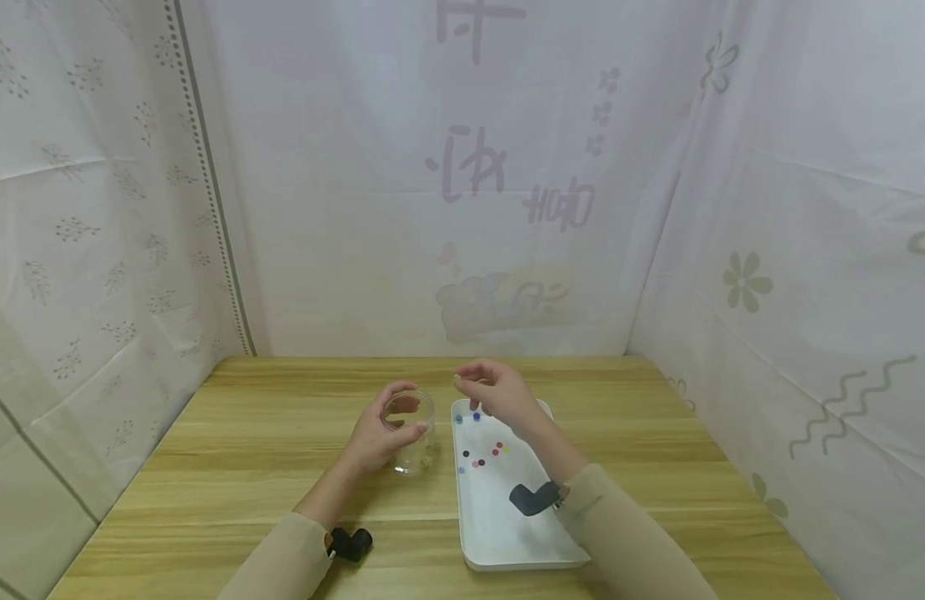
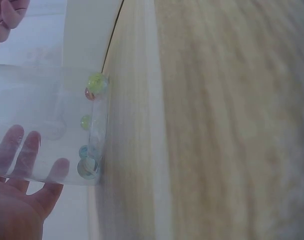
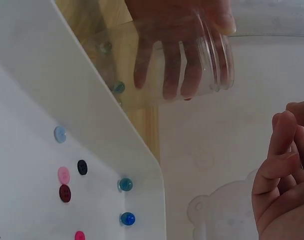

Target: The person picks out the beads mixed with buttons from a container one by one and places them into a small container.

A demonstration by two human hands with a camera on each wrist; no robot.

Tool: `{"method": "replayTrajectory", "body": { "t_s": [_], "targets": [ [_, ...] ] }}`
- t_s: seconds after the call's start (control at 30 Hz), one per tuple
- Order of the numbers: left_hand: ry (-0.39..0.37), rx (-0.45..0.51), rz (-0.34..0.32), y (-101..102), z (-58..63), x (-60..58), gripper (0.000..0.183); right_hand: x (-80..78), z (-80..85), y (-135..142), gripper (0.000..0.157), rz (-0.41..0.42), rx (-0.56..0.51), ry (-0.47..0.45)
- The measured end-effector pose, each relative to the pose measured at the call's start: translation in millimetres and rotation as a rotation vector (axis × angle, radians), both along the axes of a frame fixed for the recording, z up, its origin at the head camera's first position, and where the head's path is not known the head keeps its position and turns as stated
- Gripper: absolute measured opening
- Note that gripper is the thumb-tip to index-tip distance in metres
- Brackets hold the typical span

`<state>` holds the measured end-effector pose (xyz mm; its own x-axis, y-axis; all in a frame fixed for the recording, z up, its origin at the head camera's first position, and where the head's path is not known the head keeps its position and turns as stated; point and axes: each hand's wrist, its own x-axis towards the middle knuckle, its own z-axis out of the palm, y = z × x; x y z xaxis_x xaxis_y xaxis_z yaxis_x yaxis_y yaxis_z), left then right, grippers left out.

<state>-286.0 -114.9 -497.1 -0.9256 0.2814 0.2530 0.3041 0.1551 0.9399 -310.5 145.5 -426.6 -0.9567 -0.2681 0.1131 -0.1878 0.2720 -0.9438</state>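
My left hand [image 1: 374, 435] grips a clear plastic jar [image 1: 412, 451], its fingers and thumb curled round the side. The open mouth faces up. Several glass marbles [image 2: 89, 167] lie at the jar's bottom in the left wrist view. To the right, my right hand [image 1: 500, 396] is raised over the far end of a white tray [image 1: 507, 533]. Its thumb and forefinger pinch a small pale thing [image 1: 457, 378] that looks like a marble; the fingers hide it in the right wrist view. Two blue marbles [image 3: 127, 218] sit in the tray by its far edge.
Several small buttons [image 3: 65, 193], black, pink, dark red and light blue among them, lie scattered in the tray. Jar and tray stand side by side on a wood-grain table [image 1: 267, 467]. Patterned cloth [image 1: 342, 208] hangs behind the table and at both sides.
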Motion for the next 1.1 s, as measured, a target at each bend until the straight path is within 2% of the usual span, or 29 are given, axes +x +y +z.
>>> {"method": "replayTrajectory", "body": {
  "t_s": [0.4, 0.73, 0.9, 1.1],
  "targets": [
    [0.009, -0.003, 0.000, 0.4, 1.1, -0.6, 0.068, 5.7, 18.7, -12.8, 0.031, 0.041, 0.027, 0.042],
    [-0.010, 0.007, 0.000, 0.3, 0.3, 0.0, 0.066, 10.1, 31.3, -27.8, 0.028, 0.093, -0.006, 0.051],
    [-0.008, 0.006, -0.002, -0.1, -0.6, -0.6, 0.066, 10.3, 31.8, -36.2, 0.027, 0.120, 0.009, 0.063],
    [-0.013, -0.004, 0.002, 0.0, -1.3, -0.3, 0.064, 9.1, 24.3, -46.6, 0.028, 0.138, 0.040, 0.068]
  ]
}}
